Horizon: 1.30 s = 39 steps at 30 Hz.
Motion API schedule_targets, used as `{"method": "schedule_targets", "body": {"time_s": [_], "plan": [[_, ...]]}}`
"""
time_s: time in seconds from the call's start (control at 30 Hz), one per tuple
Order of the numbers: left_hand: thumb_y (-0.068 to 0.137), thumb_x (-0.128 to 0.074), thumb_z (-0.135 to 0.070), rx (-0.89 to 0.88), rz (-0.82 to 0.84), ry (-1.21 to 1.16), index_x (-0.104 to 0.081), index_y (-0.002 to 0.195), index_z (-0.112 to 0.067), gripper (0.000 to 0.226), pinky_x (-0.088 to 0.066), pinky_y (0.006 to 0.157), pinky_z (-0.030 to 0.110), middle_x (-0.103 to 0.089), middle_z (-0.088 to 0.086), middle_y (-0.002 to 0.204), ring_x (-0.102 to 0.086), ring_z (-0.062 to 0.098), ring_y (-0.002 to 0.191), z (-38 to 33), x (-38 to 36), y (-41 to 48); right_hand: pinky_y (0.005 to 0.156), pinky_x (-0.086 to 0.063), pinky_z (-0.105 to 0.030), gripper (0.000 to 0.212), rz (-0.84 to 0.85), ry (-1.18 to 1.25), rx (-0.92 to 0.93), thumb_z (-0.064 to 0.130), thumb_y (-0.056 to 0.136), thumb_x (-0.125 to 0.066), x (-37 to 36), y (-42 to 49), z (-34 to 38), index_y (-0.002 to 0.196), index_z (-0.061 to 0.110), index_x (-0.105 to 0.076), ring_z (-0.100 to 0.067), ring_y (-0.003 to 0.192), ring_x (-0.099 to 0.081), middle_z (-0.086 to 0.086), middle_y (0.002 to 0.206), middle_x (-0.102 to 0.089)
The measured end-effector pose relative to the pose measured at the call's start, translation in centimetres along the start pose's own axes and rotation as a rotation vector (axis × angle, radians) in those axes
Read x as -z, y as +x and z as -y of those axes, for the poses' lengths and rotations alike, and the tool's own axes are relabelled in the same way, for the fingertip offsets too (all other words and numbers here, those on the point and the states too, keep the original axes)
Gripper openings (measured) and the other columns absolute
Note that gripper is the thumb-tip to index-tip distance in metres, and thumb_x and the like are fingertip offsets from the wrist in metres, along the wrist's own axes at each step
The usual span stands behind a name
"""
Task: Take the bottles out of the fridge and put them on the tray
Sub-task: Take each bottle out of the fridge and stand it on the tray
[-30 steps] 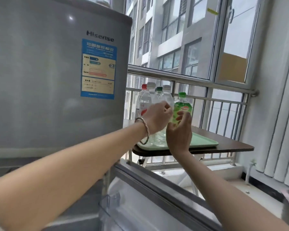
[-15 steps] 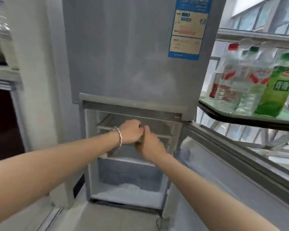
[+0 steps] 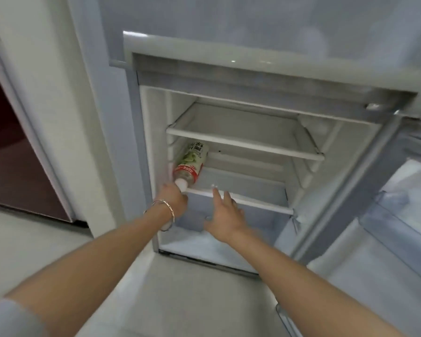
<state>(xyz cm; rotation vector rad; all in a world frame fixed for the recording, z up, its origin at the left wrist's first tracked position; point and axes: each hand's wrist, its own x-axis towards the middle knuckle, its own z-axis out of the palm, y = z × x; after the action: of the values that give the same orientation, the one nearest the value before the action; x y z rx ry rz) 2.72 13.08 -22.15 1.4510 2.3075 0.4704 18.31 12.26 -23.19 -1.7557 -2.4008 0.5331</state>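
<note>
The fridge's lower compartment (image 3: pixel 253 76) stands open. A bottle (image 3: pixel 192 165) with a red, white and green label lies on its side at the left end of the lower shelf (image 3: pixel 250 203), its white cap toward me. My left hand (image 3: pixel 174 200), with a bracelet on the wrist, is at the cap end, fingers curled around the neck. My right hand (image 3: pixel 225 216) hovers open in front of the shelf edge, holding nothing. The tray is out of view.
The upper shelf (image 3: pixel 243 144) carries nothing. The open fridge door (image 3: pixel 399 215) swings out at the right. A white wall and a dark doorway (image 3: pixel 15 154) lie to the left. Light floor is below.
My view swung from the tray of bottles by the window down to the open fridge. Both hands left the tray; my left hand has reached the lying bottle, my right has opened.
</note>
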Motion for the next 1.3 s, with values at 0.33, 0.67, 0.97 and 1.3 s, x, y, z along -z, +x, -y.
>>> {"method": "schedule_targets", "body": {"time_s": [0.33, 0.67, 0.97, 1.3], "plan": [[0.075, -0.061, -0.059, 0.187, 0.002, -0.517, -0.054, 0.124, -0.003, 0.075, -0.054, 0.091, 0.040, -0.066, 0.017, 0.117, -0.066, 0.034, 0.103, -0.3, -3.8, 7.9, 0.120, -0.014, -0.047, 0.086, -0.031, -0.021, -0.006, 0.035, 0.087, -0.058, -2.5, 4.6, -0.6, 0.154, 0.021, -0.006, -0.031, 0.147, -0.014, -0.013, 0.162, -0.004], [0.087, -0.055, -0.047, 0.123, -0.105, -0.397, -0.059, 0.122, -0.001, 0.058, -0.045, 0.080, 0.030, -0.065, 0.018, 0.120, -0.062, 0.035, 0.109, -2.9, 1.8, 4.2, 0.120, -0.014, -0.045, 0.083, -0.126, -0.049, 0.054, 0.020, 0.088, -0.055, 1.0, 2.7, -1.1, 0.154, 0.021, -0.006, -0.029, 0.147, -0.015, -0.011, 0.162, -0.002], [0.083, -0.055, -0.050, -0.107, -0.171, -0.079, -0.065, 0.089, -0.009, 0.043, -0.045, 0.067, 0.026, -0.063, 0.008, 0.086, -0.064, 0.029, 0.084, -7.0, 12.4, -4.6, 0.115, -0.023, -0.048, 0.102, -0.055, 0.067, 0.011, 0.029, 0.080, -0.069, 6.7, -3.5, 1.4, 0.154, 0.022, 0.001, -0.028, 0.148, -0.017, -0.007, 0.163, -0.004], [0.058, -0.054, -0.063, -0.428, -0.258, 0.163, -0.056, 0.064, -0.014, 0.050, -0.038, 0.055, 0.023, -0.059, -0.001, 0.067, -0.060, 0.023, 0.070, -16.8, 19.8, -19.3, 0.108, -0.042, -0.035, 0.098, -0.001, 0.504, 0.214, 0.012, 0.066, -0.086, 15.1, -14.0, 1.8, 0.145, 0.017, -0.028, -0.020, 0.129, -0.048, -0.003, 0.139, -0.048]]}}
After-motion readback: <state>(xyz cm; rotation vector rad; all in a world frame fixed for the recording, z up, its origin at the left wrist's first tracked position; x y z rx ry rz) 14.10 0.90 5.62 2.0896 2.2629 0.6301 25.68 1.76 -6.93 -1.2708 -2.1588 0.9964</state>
